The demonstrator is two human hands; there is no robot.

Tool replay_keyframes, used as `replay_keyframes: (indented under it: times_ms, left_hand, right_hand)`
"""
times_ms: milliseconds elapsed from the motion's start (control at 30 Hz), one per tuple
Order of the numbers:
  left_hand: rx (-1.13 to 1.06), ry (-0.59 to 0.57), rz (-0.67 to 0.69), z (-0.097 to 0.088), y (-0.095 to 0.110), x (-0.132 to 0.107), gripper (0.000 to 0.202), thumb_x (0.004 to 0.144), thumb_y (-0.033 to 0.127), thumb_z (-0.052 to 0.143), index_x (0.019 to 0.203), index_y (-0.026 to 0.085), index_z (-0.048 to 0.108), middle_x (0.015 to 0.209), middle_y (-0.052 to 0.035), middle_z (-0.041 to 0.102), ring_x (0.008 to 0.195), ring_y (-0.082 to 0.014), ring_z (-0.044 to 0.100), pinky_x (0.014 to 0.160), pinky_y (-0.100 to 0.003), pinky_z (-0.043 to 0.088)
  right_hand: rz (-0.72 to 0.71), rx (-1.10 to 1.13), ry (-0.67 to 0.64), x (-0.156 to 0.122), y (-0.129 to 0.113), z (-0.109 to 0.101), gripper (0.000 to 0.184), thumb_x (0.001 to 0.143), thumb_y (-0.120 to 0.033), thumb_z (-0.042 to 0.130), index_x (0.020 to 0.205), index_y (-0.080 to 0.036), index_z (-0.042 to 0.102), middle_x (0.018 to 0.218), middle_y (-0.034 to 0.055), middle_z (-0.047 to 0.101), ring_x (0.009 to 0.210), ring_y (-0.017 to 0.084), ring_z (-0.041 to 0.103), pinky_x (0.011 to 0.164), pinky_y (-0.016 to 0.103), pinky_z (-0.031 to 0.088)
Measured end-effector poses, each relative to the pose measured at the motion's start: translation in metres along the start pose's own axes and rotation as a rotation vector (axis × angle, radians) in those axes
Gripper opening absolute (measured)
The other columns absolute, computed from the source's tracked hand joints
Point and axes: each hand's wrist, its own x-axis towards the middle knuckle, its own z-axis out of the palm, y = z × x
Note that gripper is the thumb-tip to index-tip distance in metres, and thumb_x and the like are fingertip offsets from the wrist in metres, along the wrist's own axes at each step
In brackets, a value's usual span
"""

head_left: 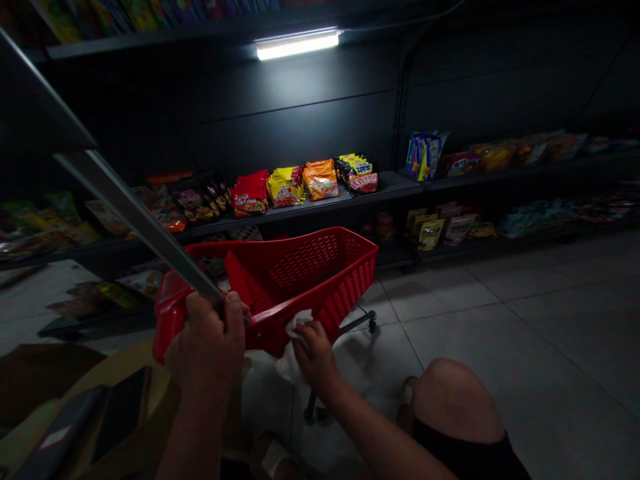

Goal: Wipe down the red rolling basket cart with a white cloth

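A red plastic shopping cart on small wheels stands tipped in front of me on the tiled floor. My left hand is closed around its grey metal handle bar, which runs up to the upper left. My right hand is closed on a white cloth and presses it against the lower side of the red basket. My bare knee shows at the lower right.
Dark store shelves behind the cart carry snack and noodle packets, lit by a strip lamp. More packets line the lower shelves on both sides. A cardboard box and a dark flat object lie at the lower left.
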Motion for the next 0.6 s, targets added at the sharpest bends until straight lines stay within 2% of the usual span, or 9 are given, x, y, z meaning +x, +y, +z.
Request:
replay_keyframes:
  times_ms: [67,100,200,267,367,467,533,600]
  left_hand:
    - [0.000,-0.017,0.003,-0.004,0.000,-0.001,0.040,0.096,0.050,0.036,0.108,0.018,0.057,0.093,-0.0108,0.072,0.091,-0.0293,0.067,0.077,-0.039,0.043]
    - [-0.002,-0.023,0.005,-0.006,0.000,-0.001,0.039,0.097,0.049,0.035,0.108,0.019,0.057,0.092,-0.0104,0.072,0.090,-0.0294,0.068,0.077,-0.038,0.043]
    - [0.012,-0.023,0.022,-0.007,0.001,-0.002,0.038,0.097,0.049,0.035,0.109,0.019,0.055,0.091,-0.0101,0.072,0.090,-0.0295,0.068,0.076,-0.038,0.043]
    - [0.030,-0.024,0.028,-0.005,0.002,-0.001,0.038,0.096,0.050,0.035,0.111,0.020,0.054,0.090,-0.0098,0.072,0.087,-0.0293,0.067,0.075,-0.037,0.043]
    - [0.053,-0.023,0.015,0.000,0.006,0.001,0.039,0.096,0.051,0.034,0.114,0.020,0.051,0.088,-0.0093,0.072,0.080,-0.0291,0.067,0.071,-0.037,0.043]
    - [0.079,-0.011,-0.003,0.004,0.009,0.002,0.042,0.096,0.052,0.034,0.118,0.019,0.049,0.088,-0.0105,0.071,0.079,-0.0296,0.067,0.068,-0.036,0.043]
    - [0.092,-0.003,-0.008,0.004,0.009,0.002,0.043,0.096,0.053,0.034,0.118,0.019,0.048,0.089,-0.0111,0.071,0.081,-0.0302,0.067,0.068,-0.037,0.042]
    - [0.101,0.007,0.001,0.005,0.008,0.001,0.043,0.096,0.053,0.033,0.118,0.020,0.048,0.090,-0.0113,0.071,0.081,-0.0304,0.067,0.068,-0.037,0.042]
  right_hand:
    - [-0.044,-0.050,-0.029,0.013,0.012,-0.020,0.029,0.087,-0.018,0.057,0.113,-0.025,0.069,0.107,0.0062,0.059,0.101,0.017,0.059,0.090,0.028,0.049]
    - [-0.029,-0.083,0.022,0.025,0.021,-0.035,0.026,0.087,-0.020,0.058,0.109,-0.024,0.070,0.105,0.0059,0.059,0.099,0.018,0.059,0.090,0.030,0.049]
    - [0.181,-0.143,0.365,0.061,0.048,-0.072,0.026,0.084,-0.026,0.059,0.104,-0.018,0.073,0.102,0.0082,0.059,0.099,0.021,0.059,0.096,0.037,0.046]
    - [0.275,-0.137,0.464,0.071,0.053,-0.075,0.030,0.084,-0.028,0.058,0.107,-0.015,0.072,0.101,0.0096,0.060,0.100,0.023,0.058,0.098,0.040,0.045]
    - [0.223,-0.060,0.392,0.056,0.034,-0.047,0.031,0.087,-0.028,0.058,0.113,-0.017,0.071,0.103,0.0102,0.060,0.103,0.022,0.058,0.098,0.038,0.046]
    - [0.051,0.012,0.168,0.028,0.006,-0.013,0.029,0.089,-0.023,0.057,0.114,-0.023,0.070,0.104,0.0074,0.057,0.099,0.018,0.058,0.090,0.030,0.049]
    - [-0.038,0.012,0.034,0.015,0.000,-0.004,0.031,0.088,-0.019,0.056,0.116,-0.027,0.070,0.104,0.0057,0.054,0.097,0.016,0.058,0.085,0.026,0.050]
    - [-0.078,-0.028,-0.048,0.005,0.014,-0.009,0.032,0.086,-0.015,0.057,0.112,-0.027,0.071,0.103,0.0050,0.053,0.095,0.016,0.057,0.084,0.026,0.049]
